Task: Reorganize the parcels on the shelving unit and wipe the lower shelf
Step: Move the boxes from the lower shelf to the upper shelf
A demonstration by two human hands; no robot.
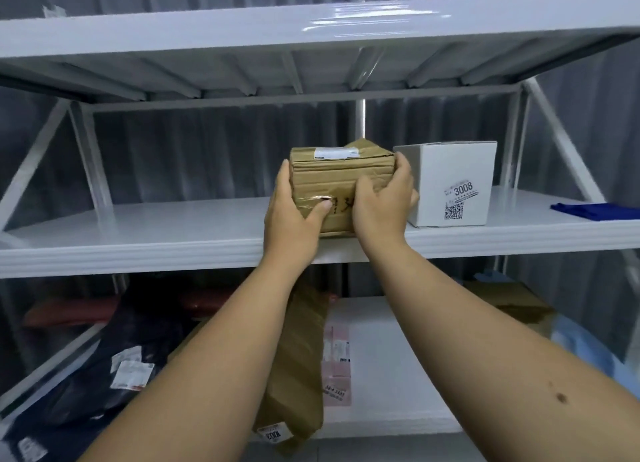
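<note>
A brown cardboard parcel with a white label on top sits at the front of the middle shelf. My left hand grips its left side, thumb across the front face. Its right side is held by my right hand, fingers curled round the far corner. Just to the right stands a white box marked 3008. A blue cloth lies at the shelf's right end. On the lower shelf a long brown parcel leans beside dark bagged parcels.
The top shelf hangs overhead. White diagonal braces frame both sides. Another cardboard box and pale blue wrapping sit at the lower right. A pink label sheet lies on the lower shelf. Grey curtains hang behind.
</note>
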